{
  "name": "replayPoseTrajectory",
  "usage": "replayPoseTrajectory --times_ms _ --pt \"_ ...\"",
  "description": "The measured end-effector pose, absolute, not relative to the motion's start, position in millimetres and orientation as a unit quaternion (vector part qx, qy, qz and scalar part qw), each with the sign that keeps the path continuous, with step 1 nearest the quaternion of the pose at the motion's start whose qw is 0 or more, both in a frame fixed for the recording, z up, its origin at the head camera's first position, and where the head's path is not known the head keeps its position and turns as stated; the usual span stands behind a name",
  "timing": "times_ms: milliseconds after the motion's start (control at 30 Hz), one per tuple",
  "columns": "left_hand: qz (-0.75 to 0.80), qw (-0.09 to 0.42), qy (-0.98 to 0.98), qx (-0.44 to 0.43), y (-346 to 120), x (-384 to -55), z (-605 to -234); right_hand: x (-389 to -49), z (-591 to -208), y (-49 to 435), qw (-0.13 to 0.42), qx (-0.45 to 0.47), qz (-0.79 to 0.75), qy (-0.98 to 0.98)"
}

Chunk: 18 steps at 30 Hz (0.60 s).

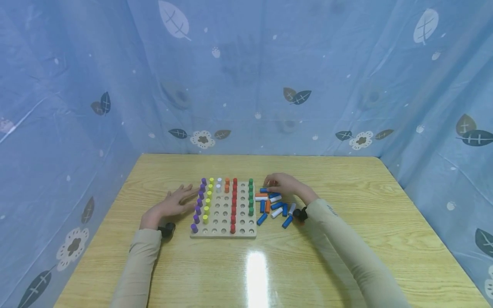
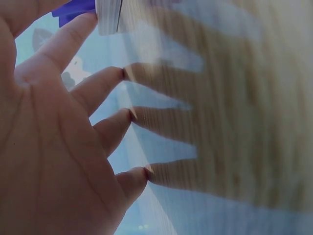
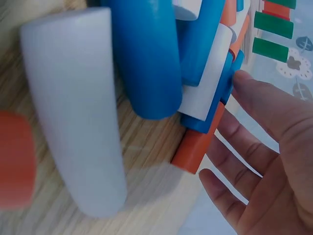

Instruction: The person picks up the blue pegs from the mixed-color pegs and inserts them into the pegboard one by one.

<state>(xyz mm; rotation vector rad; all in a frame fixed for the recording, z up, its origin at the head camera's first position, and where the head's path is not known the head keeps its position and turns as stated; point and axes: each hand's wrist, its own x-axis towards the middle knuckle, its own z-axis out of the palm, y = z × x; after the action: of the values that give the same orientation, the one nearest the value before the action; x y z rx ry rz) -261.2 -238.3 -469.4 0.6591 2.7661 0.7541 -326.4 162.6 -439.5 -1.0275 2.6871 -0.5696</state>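
Note:
A wooden pegboard [image 1: 224,235] stands between the two hands, with purple, yellow, white, orange, red and green pegs upright in columns of holes. My left hand [image 1: 175,203] lies beside its left edge, fingers spread and fairly straight. In the left wrist view, fingertips [image 2: 128,113] rest on the table and the index finger reaches the board's edge [image 2: 108,17]. My right hand [image 1: 286,185] pinches a blue peg [image 1: 263,190] at the far end of the loose pile; its thumb [image 3: 243,78] lies against blue, other fingers curl behind, and the index fingertip is hidden.
Loose blue, white and orange pegs lie right of the board, including a white peg [image 3: 78,112] and a blue peg [image 3: 146,58] close to the right wrist camera. Dark wrist cameras [image 1: 167,230] sit on both wrists. Patterned blue curtains [image 1: 246,77] surround the wooden table [image 1: 346,179].

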Motion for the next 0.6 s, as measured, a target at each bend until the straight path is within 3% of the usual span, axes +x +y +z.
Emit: replayPoseTrajectory --times_ms 600 --pt "0.261 0.102 0.935 0.219 -238.3 -260.8 -470.5 -330.4 -441.9 157.0 0.098 -0.358 -0.173 0.912"
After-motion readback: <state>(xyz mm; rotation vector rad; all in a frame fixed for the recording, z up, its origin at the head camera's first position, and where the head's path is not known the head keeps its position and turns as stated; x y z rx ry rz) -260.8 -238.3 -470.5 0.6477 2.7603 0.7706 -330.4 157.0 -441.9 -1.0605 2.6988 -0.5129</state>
